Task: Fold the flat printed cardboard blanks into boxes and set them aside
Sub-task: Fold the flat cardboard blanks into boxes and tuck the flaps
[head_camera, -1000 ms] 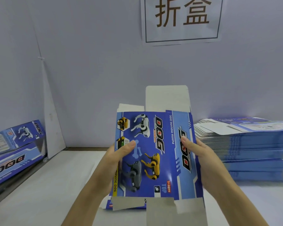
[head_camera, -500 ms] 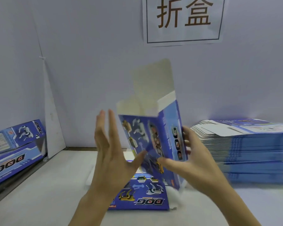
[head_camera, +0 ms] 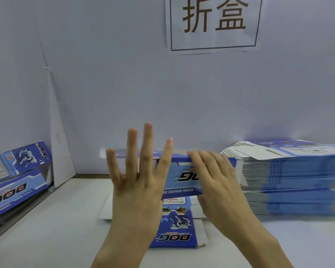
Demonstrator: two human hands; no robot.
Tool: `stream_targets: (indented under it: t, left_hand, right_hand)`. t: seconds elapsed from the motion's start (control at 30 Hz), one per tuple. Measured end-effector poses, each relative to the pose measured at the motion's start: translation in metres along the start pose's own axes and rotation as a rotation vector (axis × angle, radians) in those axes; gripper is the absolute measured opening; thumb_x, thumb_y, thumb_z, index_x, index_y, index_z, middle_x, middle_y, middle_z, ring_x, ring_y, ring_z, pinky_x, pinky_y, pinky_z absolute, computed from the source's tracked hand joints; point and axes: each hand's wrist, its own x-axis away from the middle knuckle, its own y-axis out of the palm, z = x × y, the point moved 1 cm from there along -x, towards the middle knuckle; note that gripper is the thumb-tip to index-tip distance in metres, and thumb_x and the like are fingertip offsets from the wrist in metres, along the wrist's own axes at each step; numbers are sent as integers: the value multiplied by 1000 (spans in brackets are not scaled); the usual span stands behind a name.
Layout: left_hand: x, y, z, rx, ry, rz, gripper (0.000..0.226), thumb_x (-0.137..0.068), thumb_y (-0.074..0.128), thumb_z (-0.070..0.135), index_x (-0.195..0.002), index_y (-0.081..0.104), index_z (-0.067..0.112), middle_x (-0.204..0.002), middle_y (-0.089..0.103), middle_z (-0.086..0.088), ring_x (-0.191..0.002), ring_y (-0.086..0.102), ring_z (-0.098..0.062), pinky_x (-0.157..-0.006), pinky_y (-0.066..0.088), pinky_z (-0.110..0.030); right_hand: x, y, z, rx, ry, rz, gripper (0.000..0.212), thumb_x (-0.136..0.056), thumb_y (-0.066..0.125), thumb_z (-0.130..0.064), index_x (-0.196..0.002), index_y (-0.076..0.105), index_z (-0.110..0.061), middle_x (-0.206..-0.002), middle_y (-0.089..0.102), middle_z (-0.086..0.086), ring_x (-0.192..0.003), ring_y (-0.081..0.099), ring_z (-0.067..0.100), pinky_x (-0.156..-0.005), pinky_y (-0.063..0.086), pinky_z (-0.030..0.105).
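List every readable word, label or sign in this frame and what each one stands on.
"折盒": paper sign.
"DOG" and "FUNNY MOVING D…" (cut off by a hand), upside down: half-folded box.
"WARNING" and "DOG", upside down: flat blank lying below it.
"DOG": folded boxes at left.
Stack of blanks: print too blurred to read, as is the other small print.

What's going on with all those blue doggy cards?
A person is folding printed cardboard into boxes. The right hand grips a partly folded box above the table, while the left hand, fingers spread, is beside it. Another flat blank lies underneath. A stack of blanks waits on the right; finished boxes lean on the left.
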Motion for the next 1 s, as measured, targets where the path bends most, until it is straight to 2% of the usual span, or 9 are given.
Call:
stream_targets:
  t: [0.07,0.17,0.27,0.37,0.5,0.63,0.7,0.9,1.0]
  left_hand:
    - [1,6,2,-111,44,-81,126,-66,77,45,-148,-15,18,-155,-3,-14,-145,-9,-36,-104,-29,-61]
    - [-7,16,-16,146,-48,-114,100,-54,84,49,-140,40,23,-129,52,-3,-121,50,-26,-116,11,-55]
    - [-11,24,-43,548,-339,-166,96,-52,80,64,-133,43,28,-120,55,5,-105,55,-18,-93,42,-34]
    - [-11,31,-55,1176,-558,-182,90,-42,84,64,-117,50,28,-104,64,12,-80,66,-2,-54,47,-11]
    - [-12,37,-51,1637,-504,-478,94,-36,79,60,-118,57,21,-103,73,2,-88,72,-13,-68,58,-28]
    - [-5,36,-43,1584,-314,-706,85,-39,75,62,-117,52,35,-101,71,17,-94,70,-8,-74,57,-25]
    - [-5,38,-42,1635,-307,-695,85,-42,76,61,-120,50,39,-105,71,15,-95,70,-10,-73,58,-24]
    - [-6,46,-47,1461,-162,-476,54,-54,93,27,-100,64,27,-94,74,12,-84,69,-6,-72,54,-22]
    - [-22,49,-47,1253,-57,-158,41,-65,79,55,-102,66,39,-118,62,15,-101,59,1,-94,34,-11]
  right_hand:
    - [1,4,-5,29,-43,-32,106,-49,92,-10,-139,36,-11,-132,58,10,-125,53,31,-105,41,53]
    - [0,8,-11,-17,-24,17,108,-58,88,-4,-146,27,-13,-147,44,16,-139,34,32,-109,33,59]
    - [-2,7,-4,-203,137,120,105,-73,82,-9,-151,14,-22,-158,15,10,-145,12,28,-114,21,55]
    - [-2,3,2,-524,340,123,94,-85,71,-35,-146,1,-47,-162,3,-8,-147,3,5,-119,15,38]
    - [-4,0,9,-1097,615,-56,102,-60,65,-79,-145,14,-55,-155,23,-21,-140,24,-3,-113,29,30]
    - [-5,-4,13,-1402,568,-204,67,-73,72,-47,-135,48,-39,-131,63,1,-118,62,23,-96,52,48]
    - [-3,-3,16,-1423,623,-229,79,-69,76,-38,-140,41,-39,-132,61,4,-114,64,27,-93,53,52]
    - [2,-2,16,-1071,429,-301,102,-61,81,-33,-149,31,-29,-131,53,-11,-119,55,7,-103,45,28]
    - [-2,-4,16,-936,427,-295,93,-53,81,-56,-131,51,-15,-128,54,-5,-122,46,6,-108,32,23]
